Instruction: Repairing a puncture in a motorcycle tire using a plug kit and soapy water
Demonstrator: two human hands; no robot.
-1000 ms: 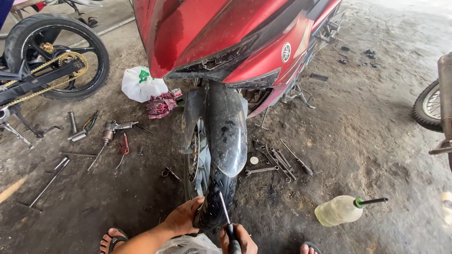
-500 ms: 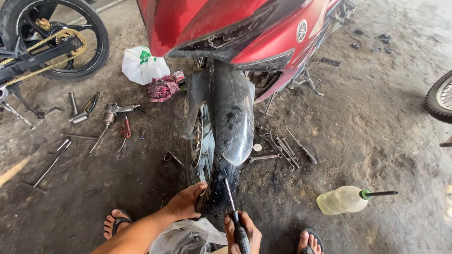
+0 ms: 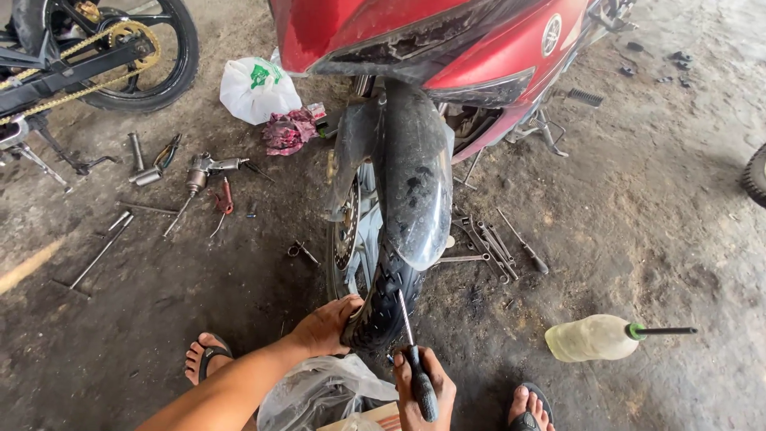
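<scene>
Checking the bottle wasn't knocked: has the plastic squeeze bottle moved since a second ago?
No. The plastic squeeze bottle lies in the same spot right of the front tyre, nozzle pointing right; only the camera shifted.

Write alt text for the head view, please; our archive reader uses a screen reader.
A person's left hand grips the front tyre of a red motorcycle while the right hand holds a screwdriver pointed up at it. Tools lie scattered on the dirty concrete floor, with a pale plastic bottle at the right.
</scene>
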